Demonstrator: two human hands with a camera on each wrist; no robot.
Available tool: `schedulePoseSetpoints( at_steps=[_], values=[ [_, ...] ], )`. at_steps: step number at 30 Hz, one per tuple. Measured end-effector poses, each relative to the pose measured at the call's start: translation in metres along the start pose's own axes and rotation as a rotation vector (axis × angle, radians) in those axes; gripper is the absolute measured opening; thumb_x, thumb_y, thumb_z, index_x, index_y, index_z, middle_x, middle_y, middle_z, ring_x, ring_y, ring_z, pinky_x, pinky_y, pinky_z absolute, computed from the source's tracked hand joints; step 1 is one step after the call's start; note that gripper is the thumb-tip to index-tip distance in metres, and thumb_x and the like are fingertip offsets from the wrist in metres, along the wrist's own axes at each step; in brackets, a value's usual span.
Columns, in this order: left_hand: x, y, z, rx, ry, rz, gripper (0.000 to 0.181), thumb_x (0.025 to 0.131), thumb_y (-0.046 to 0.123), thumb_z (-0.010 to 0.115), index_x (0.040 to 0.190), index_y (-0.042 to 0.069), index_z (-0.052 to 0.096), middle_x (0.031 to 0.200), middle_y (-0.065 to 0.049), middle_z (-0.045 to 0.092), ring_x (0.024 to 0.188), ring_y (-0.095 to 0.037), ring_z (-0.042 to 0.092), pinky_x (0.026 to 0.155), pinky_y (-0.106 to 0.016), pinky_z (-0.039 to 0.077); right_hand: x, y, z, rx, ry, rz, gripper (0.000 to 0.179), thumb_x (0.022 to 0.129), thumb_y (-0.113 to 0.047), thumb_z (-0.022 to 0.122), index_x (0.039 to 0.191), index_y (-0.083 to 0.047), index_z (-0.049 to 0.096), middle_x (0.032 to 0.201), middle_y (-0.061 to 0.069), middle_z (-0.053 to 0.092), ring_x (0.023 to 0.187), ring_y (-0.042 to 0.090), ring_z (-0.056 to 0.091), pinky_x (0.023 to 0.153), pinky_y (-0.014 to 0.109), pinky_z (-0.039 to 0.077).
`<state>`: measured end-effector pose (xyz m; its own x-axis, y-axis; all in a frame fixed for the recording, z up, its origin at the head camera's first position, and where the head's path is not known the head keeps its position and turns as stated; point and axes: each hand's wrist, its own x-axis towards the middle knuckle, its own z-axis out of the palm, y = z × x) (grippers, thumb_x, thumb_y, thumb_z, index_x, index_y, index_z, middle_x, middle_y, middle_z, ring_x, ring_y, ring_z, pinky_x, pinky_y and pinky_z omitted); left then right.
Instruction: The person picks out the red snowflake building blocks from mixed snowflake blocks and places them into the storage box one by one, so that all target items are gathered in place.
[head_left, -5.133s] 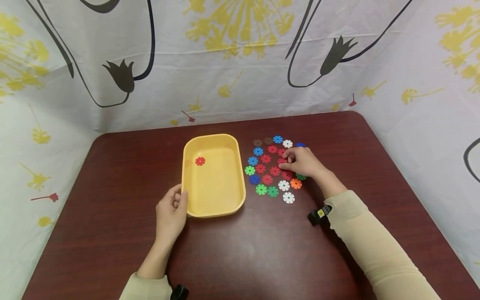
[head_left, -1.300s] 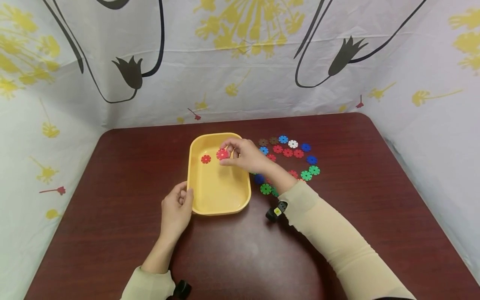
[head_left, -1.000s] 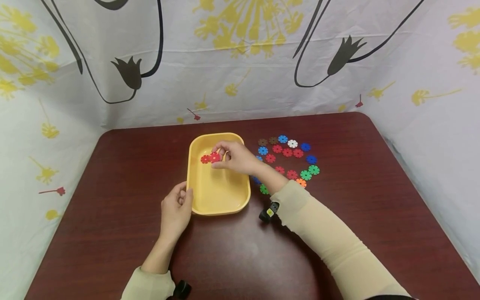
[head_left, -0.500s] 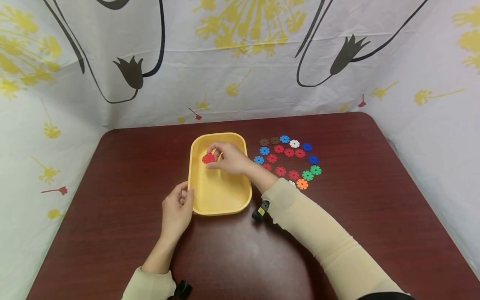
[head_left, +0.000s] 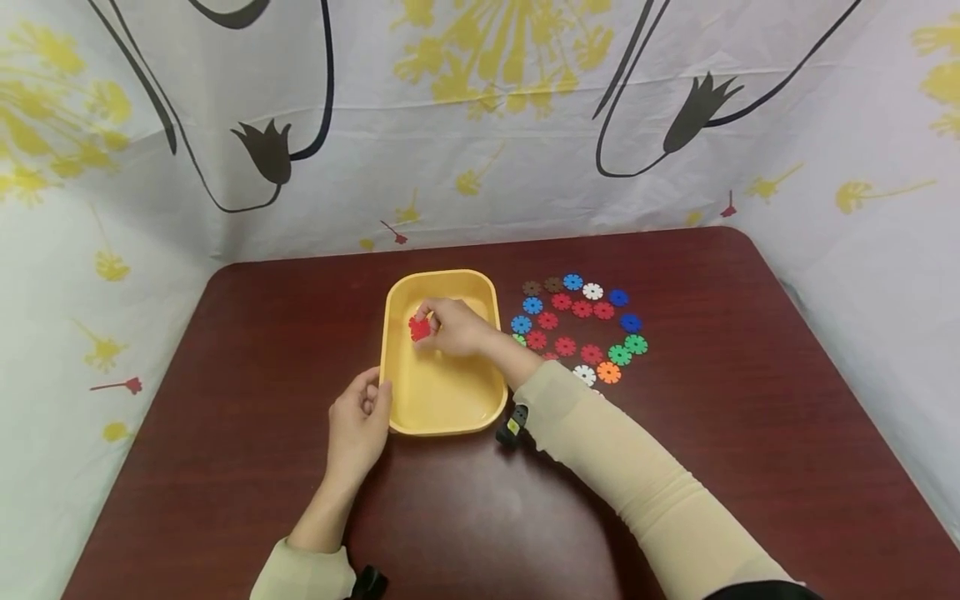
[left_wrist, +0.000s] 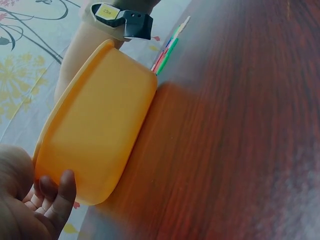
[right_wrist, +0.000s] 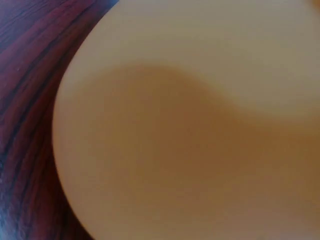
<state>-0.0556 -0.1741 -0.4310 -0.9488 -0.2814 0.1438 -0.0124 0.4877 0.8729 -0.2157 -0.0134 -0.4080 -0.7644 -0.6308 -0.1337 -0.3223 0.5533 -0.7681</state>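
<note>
A yellow plastic tray (head_left: pixel 468 408) sits on the table. My left hand (head_left: pixel 358 421) grips its left rim near the front corner; in the left wrist view the fingers (left_wrist: pixel 65 197) lie against the tray's outer wall. Low inside the tray, towards its back left, my right hand (head_left: pixel 453 327) pinches a red notched disc (head_left: pixel 419 328). The other red disc in the tray is hidden by it or overlaps it. The right wrist view shows only the tray's wall (right_wrist: pixel 150 150) up close, with neither hand nor disc.
Right of the tray, several notched discs lie flat: red ones (head_left: pixel 582 308) in the middle, with blue (head_left: pixel 631 322), green (head_left: pixel 636 344), white (head_left: pixel 584 375), brown (head_left: pixel 532 288) and orange (head_left: pixel 609 372) ones around them. A patterned cloth (head_left: pixel 465 183) hangs behind the table.
My right hand has carried a red disc from the group on the right into the tray and lowered it over the disc lying there. My left hand keeps its hold on the tray.
</note>
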Motion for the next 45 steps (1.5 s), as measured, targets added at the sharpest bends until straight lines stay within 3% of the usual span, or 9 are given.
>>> schedulePoseSetpoints(
  at_steps=[9, 15, 20, 29, 34, 40, 45],
  values=[
    [0.0, 0.002, -0.001, 0.009, -0.005, 0.012, 0.027, 0.099, 0.008, 0.062, 0.123, -0.005, 0.067, 0.07, -0.004, 0.052, 0.058, -0.012, 0.044, 0.053, -0.02, 0.038, 0.001, -0.002, -0.001, -0.07, -0.069, 0.038, 0.031, 0.092, -0.021, 0.077, 0.113, -0.008, 0.059, 0.074, 0.001, 0.052, 0.063, 0.013, 0.05, 0.061, 0.023, 0.04],
    [-0.001, 0.001, -0.001, 0.026, -0.007, 0.019, 0.028, 0.099, 0.008, 0.062, 0.123, -0.005, 0.067, 0.069, -0.004, 0.053, 0.057, -0.012, 0.044, 0.053, -0.021, 0.038, -0.001, -0.001, -0.003, -0.079, -0.146, 0.055, 0.037, 0.093, -0.016, 0.075, 0.123, -0.005, 0.059, 0.082, 0.003, 0.058, 0.069, 0.013, 0.052, 0.064, 0.023, 0.043],
    [-0.001, -0.001, 0.0, 0.027, -0.007, 0.026, 0.028, 0.099, 0.008, 0.063, 0.123, -0.005, 0.067, 0.068, -0.003, 0.052, 0.057, -0.011, 0.044, 0.053, -0.021, 0.039, -0.004, 0.0, -0.004, -0.085, -0.152, 0.038, 0.035, 0.093, -0.016, 0.074, 0.123, -0.005, 0.06, 0.089, 0.003, 0.063, 0.075, 0.014, 0.056, 0.068, 0.023, 0.046],
    [0.0, 0.0, 0.0, 0.022, 0.003, 0.038, 0.026, 0.098, 0.007, 0.063, 0.121, -0.006, 0.068, 0.068, -0.003, 0.053, 0.056, -0.011, 0.045, 0.052, -0.02, 0.039, -0.012, -0.001, -0.014, 0.035, -0.047, -0.16, 0.03, 0.095, -0.012, 0.072, 0.121, -0.001, 0.063, 0.094, 0.003, 0.068, 0.087, 0.016, 0.066, 0.076, 0.025, 0.054],
    [-0.001, 0.0, 0.0, 0.024, 0.011, 0.022, 0.025, 0.098, 0.005, 0.063, 0.12, -0.006, 0.068, 0.068, -0.004, 0.052, 0.056, -0.011, 0.045, 0.052, -0.02, 0.038, -0.025, -0.001, -0.026, 0.084, 0.033, -0.221, 0.031, 0.096, -0.014, 0.071, 0.123, 0.0, 0.063, 0.096, 0.005, 0.067, 0.088, 0.015, 0.065, 0.08, 0.026, 0.054],
    [-0.001, 0.0, 0.0, 0.022, 0.013, 0.016, 0.025, 0.097, 0.003, 0.062, 0.12, -0.006, 0.069, 0.067, -0.004, 0.051, 0.056, -0.01, 0.045, 0.052, -0.019, 0.038, -0.041, 0.008, -0.043, 0.106, 0.159, -0.225, 0.025, 0.097, -0.015, 0.069, 0.12, -0.005, 0.066, 0.095, 0.004, 0.066, 0.083, 0.017, 0.063, 0.078, 0.03, 0.054],
    [0.0, 0.0, 0.002, 0.014, 0.022, 0.028, 0.024, 0.096, 0.002, 0.062, 0.118, -0.006, 0.069, 0.066, -0.004, 0.051, 0.056, -0.009, 0.044, 0.051, -0.018, 0.037, -0.052, 0.018, -0.053, 0.134, 0.21, -0.185, 0.024, 0.098, -0.018, 0.068, 0.119, -0.006, 0.066, 0.095, 0.004, 0.065, 0.084, 0.018, 0.06, 0.075, 0.033, 0.052]
  ],
)
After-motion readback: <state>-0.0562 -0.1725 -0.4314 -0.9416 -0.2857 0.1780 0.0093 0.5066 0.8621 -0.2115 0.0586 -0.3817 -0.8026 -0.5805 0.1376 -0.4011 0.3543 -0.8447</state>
